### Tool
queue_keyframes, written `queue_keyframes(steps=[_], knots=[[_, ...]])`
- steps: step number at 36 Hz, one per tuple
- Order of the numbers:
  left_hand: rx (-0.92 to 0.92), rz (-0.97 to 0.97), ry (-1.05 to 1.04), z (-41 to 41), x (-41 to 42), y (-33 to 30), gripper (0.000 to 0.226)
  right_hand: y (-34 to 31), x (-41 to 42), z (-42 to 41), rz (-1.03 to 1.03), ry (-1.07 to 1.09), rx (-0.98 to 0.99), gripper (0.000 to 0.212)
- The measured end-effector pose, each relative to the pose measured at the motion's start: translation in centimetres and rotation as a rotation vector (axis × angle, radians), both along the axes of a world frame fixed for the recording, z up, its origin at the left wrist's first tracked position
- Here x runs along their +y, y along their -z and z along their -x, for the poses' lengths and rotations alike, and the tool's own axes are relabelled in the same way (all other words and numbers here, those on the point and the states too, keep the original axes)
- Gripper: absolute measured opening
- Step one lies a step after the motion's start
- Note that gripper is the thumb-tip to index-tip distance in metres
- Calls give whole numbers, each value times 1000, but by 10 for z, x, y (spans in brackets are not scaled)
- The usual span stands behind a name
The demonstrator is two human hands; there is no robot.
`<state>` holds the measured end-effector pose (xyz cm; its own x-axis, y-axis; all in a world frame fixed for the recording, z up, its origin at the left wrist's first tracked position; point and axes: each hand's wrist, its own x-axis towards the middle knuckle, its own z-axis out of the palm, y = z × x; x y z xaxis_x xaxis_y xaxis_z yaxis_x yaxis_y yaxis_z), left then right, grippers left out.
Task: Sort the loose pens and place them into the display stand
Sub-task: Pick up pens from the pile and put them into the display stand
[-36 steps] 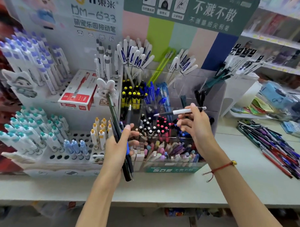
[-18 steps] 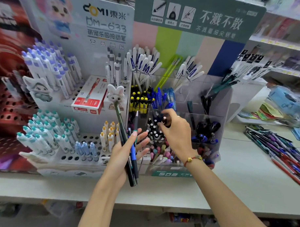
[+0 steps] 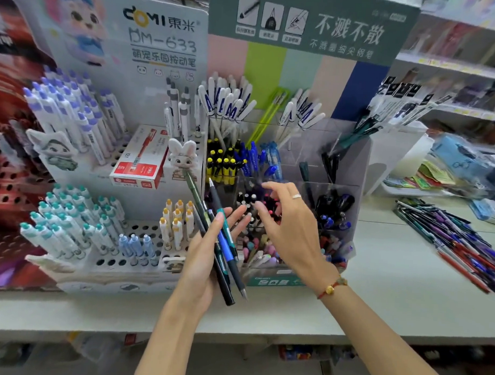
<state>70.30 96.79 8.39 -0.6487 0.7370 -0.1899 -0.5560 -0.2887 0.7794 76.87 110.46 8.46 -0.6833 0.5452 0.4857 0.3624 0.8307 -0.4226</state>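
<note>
My left hand [image 3: 197, 261] holds a bundle of several loose pens [image 3: 224, 256], dark and blue ones, with my thumb pressing them against my palm. One of them carries a white rabbit topper [image 3: 183, 157]. The bundle points up and left in front of the clear display stand [image 3: 341, 190], whose compartments are full of pens. My right hand [image 3: 289, 233] hovers with relaxed, spread fingers over the stand's middle compartment of black and pink capped pens [image 3: 254, 200] and holds nothing.
A pile of loose pens [image 3: 457, 242] lies on the white counter [image 3: 377, 304] at the right. At the left stands a white pegboard stand [image 3: 143, 258] with rows of pens and a red box [image 3: 140, 158]. Shelves with packets stand at the back right.
My right hand carried a white pen to the stand's middle compartment, lowered it in and let go; it now hovers empty. My left hand's fingers have straightened a little around the bundle.
</note>
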Motion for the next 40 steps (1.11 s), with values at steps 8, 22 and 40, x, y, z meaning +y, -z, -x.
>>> queue_keyframes(steps=[8, 22, 40], knots=[[80, -36, -133, -29, 42, -9, 28, -20, -19, -42, 964, -151, -60, 20], [-92, 26, -149, -64, 123, -20, 16, -62, 61, -99, 441, 280, 725, 9], [126, 206, 337, -28, 132, -17, 26, -120, 200, -19, -376, 139, -360, 24]])
